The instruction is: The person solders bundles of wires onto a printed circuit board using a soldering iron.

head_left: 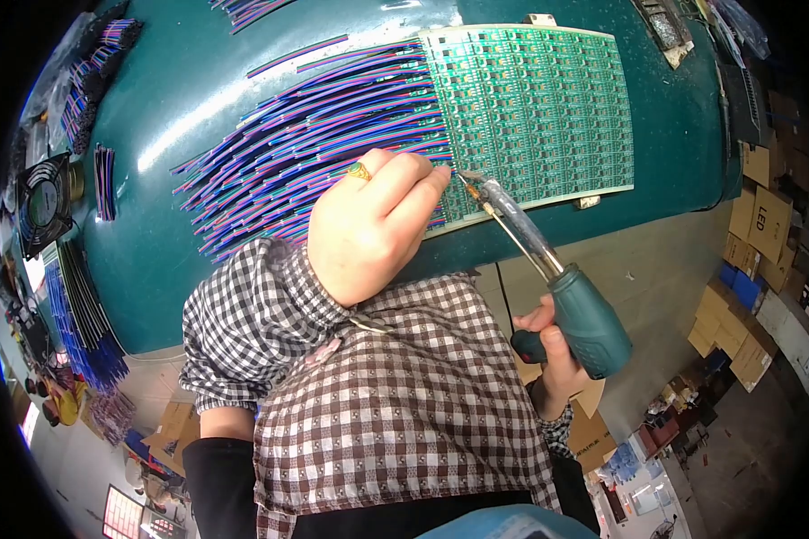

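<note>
My right hand (559,359) is wrapped around the dark green handle of a soldering gun (591,323). Its metal tip reaches up and left to the left part of a panel of green circuit boards (539,117). Right beside that tip, my left hand (377,225) is closed in a pinch on a thin multicoloured ribbon wire, whose end is mostly covered by the fingers. Rows of blue, red and black ribbon wires (333,108) fan out leftward from the panel's left edge. Some of them pass beneath my left hand.
The teal table (162,242) carries loose wires (298,56) above the fan of wires and a small bundle (105,184) at left. A black cooling fan (45,205) and more wire bundles (81,314) line the left edge. Cardboard boxes (768,225) stand at right.
</note>
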`<state>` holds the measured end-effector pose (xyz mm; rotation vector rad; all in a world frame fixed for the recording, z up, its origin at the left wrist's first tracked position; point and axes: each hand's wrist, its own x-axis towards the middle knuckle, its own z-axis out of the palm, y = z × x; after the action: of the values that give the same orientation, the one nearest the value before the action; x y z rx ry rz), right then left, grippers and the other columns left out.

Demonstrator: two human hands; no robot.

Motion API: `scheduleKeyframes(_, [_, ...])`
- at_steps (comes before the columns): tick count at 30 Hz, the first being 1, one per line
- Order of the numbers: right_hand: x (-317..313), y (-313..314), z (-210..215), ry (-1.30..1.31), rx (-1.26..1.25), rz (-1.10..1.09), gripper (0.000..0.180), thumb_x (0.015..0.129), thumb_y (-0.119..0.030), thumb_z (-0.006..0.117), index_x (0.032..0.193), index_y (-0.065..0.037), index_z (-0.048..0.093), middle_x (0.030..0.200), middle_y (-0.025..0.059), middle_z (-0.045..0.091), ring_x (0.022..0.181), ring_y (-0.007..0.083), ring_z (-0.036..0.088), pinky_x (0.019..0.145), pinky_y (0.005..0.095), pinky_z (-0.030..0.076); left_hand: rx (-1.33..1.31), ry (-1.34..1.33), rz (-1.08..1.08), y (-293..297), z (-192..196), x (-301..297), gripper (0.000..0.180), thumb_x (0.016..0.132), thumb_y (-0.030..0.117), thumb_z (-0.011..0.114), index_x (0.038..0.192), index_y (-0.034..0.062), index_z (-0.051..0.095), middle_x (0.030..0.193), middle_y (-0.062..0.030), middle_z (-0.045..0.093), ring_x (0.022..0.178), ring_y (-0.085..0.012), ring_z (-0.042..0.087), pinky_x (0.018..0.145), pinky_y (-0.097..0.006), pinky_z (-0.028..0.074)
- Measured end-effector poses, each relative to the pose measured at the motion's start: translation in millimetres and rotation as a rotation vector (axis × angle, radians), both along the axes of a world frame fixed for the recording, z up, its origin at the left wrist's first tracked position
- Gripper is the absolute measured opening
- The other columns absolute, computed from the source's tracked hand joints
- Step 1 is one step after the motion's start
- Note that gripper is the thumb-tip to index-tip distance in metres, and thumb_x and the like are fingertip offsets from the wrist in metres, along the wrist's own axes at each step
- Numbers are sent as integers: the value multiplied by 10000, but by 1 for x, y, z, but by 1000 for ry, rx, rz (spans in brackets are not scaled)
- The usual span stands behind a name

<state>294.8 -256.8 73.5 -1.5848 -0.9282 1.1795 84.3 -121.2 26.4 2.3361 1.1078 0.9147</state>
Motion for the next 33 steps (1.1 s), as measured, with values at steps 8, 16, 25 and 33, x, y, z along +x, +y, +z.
scheduleKeyframes(8, [1,-1,-3,16,35,26,365,845,-115,615,1095,135,524,749,124,561,700,227,588,671,394,572,10,4,7,-1,-1,0,306,659,-66,673,960,-12,654,880,-87,610,748,-239,598,650,-325,471])
scheduleKeyframes(16, [2,-2,-3,3,26,-30,419,844,-182,634,1097,129,514,754,120,556,707,227,589,670,400,571,3,5,5,-1,-1,1,307,658,-62,674,961,-11,655,878,-84,610,746,-239,597,656,-323,471])
scheduleKeyframes(25, [4,15,-4,157,83,-116,444,893,-293,596,1096,92,507,779,101,538,724,220,587,640,373,570,10,13,45,0,2,1,298,662,-59,670,954,-5,656,869,-82,610,740,-238,595,642,-321,477])
scheduleKeyframes(33, [30,32,-12,283,202,-207,455,899,-319,586,1105,78,501,778,102,562,716,224,604,630,385,577,-182,-65,65,39,53,-50,267,732,-17,621,988,50,654,979,-120,626,896,-288,621,799,-347,504])
